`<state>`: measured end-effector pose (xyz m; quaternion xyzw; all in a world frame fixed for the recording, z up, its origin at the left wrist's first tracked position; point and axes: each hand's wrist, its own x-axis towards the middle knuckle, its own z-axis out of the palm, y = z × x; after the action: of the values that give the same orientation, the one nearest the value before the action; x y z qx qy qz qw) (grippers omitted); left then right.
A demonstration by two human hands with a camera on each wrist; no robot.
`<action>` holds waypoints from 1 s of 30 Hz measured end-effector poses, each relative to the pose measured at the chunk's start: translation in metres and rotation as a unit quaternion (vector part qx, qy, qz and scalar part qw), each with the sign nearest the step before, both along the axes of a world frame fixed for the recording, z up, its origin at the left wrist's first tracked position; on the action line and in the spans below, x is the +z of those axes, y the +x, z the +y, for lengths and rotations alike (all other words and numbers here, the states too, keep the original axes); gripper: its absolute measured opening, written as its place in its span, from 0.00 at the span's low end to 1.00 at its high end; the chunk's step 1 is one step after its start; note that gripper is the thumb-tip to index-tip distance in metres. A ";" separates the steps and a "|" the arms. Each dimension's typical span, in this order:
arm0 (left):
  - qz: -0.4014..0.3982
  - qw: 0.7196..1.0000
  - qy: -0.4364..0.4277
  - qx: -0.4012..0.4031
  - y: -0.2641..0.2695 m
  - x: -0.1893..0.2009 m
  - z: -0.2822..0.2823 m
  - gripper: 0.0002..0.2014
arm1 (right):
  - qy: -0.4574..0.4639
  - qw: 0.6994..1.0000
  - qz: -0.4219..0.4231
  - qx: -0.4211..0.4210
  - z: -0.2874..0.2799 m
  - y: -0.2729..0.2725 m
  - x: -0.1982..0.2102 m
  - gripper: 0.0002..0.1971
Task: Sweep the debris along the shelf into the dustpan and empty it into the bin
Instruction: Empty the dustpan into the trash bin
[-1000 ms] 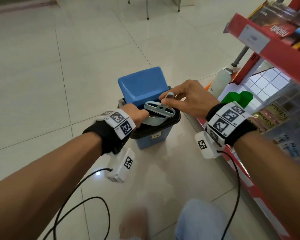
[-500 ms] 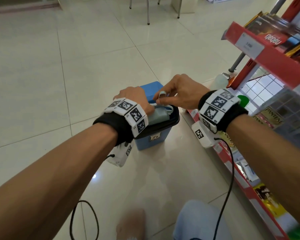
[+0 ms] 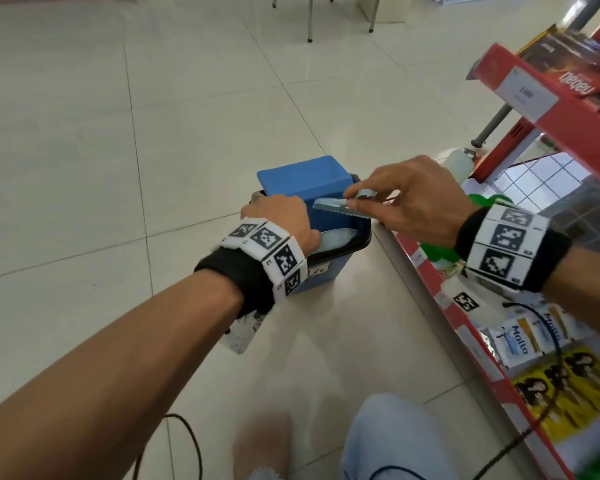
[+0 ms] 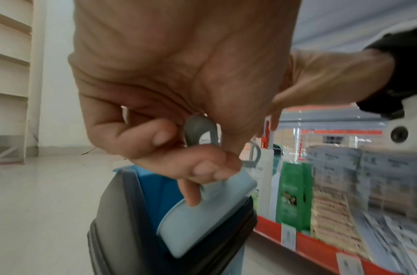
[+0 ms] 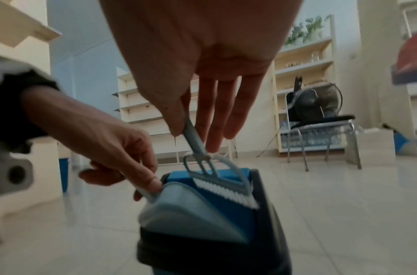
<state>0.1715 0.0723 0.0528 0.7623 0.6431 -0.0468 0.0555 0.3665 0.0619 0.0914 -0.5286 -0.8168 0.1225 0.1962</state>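
Left hand (image 3: 284,220): fingers curled round the grey handle of the dustpan (image 4: 197,221), gripping it from above.
Dustpan: pale blue, tipped mouth-down into the open top of the bin (image 3: 326,275), its lip inside the dark rim.
Right hand (image 3: 420,202): thumb and forefinger pinch the thin handle of the brush (image 5: 221,184); the other fingers stretch out straight, slightly apart (none of them touch the handle).
Brush: small, grey-blue with white bristles, held over the bin's opening just above the dustpan, bristles pointing down.
Bin: blue body, black rim, blue swing lid (image 3: 302,178) tilted up on the far side; it stands on the pale tiled floor (image 3: 84,150), just left of the shelf (image 3: 440,292).
Shelf: red-edged, stocked with sachets and green packs, on the right.
Debris: I cannot make any out.
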 end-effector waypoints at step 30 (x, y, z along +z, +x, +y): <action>-0.606 0.751 -0.004 0.262 -0.125 -0.045 -0.095 0.12 | -0.020 0.950 0.304 0.070 -0.019 -0.092 -0.035 0.09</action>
<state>0.0470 -0.0223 0.0078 0.4318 0.6489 0.4394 0.4466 0.2743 0.0429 0.0566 -0.4120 -0.7507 0.3070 0.4152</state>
